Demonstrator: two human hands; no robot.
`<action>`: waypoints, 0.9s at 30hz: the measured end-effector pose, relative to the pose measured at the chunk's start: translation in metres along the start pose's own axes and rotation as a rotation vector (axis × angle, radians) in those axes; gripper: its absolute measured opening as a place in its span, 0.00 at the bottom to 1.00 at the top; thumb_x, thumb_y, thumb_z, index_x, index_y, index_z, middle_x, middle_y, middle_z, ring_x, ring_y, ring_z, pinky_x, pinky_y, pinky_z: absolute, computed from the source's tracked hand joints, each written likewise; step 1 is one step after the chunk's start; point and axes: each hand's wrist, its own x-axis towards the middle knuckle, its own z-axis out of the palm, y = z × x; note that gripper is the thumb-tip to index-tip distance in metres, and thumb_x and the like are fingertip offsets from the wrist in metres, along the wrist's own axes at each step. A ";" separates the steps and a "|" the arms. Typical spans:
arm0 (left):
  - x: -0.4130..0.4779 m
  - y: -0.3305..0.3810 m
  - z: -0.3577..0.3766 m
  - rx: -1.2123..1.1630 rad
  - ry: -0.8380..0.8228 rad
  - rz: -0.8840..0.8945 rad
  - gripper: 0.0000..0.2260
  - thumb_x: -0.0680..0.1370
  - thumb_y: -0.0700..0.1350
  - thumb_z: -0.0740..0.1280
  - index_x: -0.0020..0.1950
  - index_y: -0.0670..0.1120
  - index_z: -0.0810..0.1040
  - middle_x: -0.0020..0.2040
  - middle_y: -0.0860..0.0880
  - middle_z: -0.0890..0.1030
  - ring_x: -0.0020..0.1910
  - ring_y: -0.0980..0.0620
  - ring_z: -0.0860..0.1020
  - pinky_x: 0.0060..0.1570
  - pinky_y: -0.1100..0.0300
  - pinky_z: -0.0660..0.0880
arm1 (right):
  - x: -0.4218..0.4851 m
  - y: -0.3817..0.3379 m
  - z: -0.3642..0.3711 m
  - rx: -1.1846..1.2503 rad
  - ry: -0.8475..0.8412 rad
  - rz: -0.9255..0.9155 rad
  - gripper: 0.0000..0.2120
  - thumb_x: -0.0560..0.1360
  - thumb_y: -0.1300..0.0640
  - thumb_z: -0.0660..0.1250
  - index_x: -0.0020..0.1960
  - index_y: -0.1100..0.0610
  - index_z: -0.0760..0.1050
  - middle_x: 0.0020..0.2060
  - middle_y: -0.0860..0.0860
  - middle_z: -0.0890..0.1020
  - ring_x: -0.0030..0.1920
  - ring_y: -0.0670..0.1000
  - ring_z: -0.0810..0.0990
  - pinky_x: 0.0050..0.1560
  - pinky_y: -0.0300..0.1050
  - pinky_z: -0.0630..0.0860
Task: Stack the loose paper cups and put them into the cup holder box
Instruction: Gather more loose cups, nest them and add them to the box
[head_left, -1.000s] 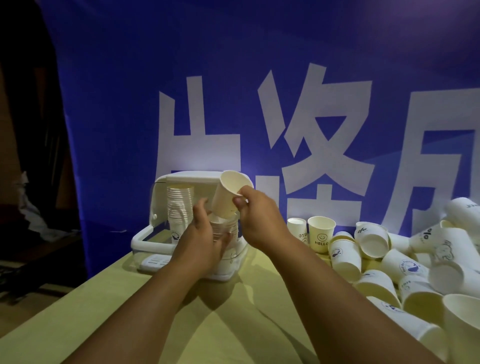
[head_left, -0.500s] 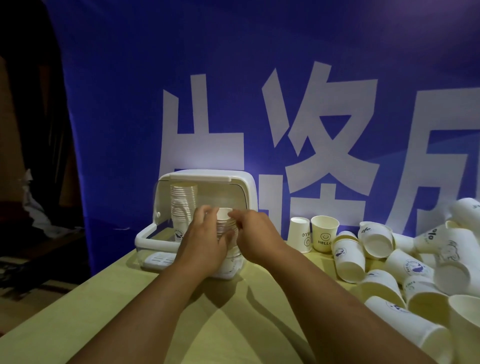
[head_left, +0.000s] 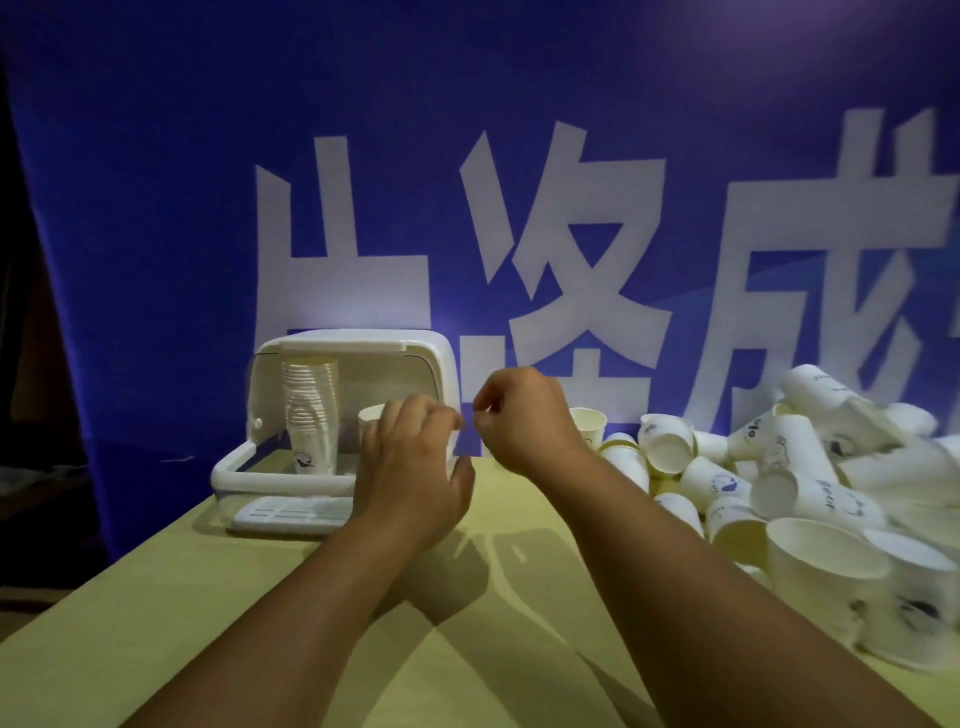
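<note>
If nudged sideways, could topple within cup holder box (head_left: 353, 358): tall stack (head_left: 310, 410), left side, upright, mouths up, long axis vertical | just right, short stack (head_left: 372, 415), likewise upright, gripped round by left hand (head_left: 415, 467), might tip on release | right hand (head_left: 524, 415) curled, nothing visibly held | far right, loose cups (head_left: 800, 457) heaped, pointing every way.
</note>
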 end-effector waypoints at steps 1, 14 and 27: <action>-0.002 0.011 0.000 -0.049 -0.051 0.042 0.13 0.76 0.54 0.69 0.59 0.53 0.76 0.57 0.54 0.74 0.58 0.52 0.71 0.57 0.57 0.67 | -0.004 0.004 -0.012 -0.022 0.010 0.011 0.07 0.76 0.60 0.71 0.54 0.55 0.82 0.48 0.50 0.82 0.46 0.48 0.80 0.43 0.35 0.74; -0.050 0.121 0.008 -0.404 -0.663 0.381 0.28 0.77 0.57 0.68 0.74 0.68 0.59 0.73 0.62 0.64 0.66 0.60 0.64 0.66 0.58 0.65 | -0.049 0.102 -0.100 -0.530 -0.199 0.252 0.17 0.66 0.54 0.79 0.52 0.52 0.78 0.41 0.49 0.80 0.41 0.49 0.80 0.47 0.46 0.81; -0.049 0.118 0.040 -0.307 -0.517 0.512 0.27 0.77 0.57 0.69 0.73 0.59 0.65 0.72 0.60 0.66 0.67 0.59 0.61 0.67 0.61 0.65 | -0.044 0.123 -0.091 -0.593 -0.240 0.404 0.21 0.67 0.54 0.77 0.58 0.52 0.76 0.48 0.52 0.80 0.53 0.56 0.79 0.59 0.54 0.75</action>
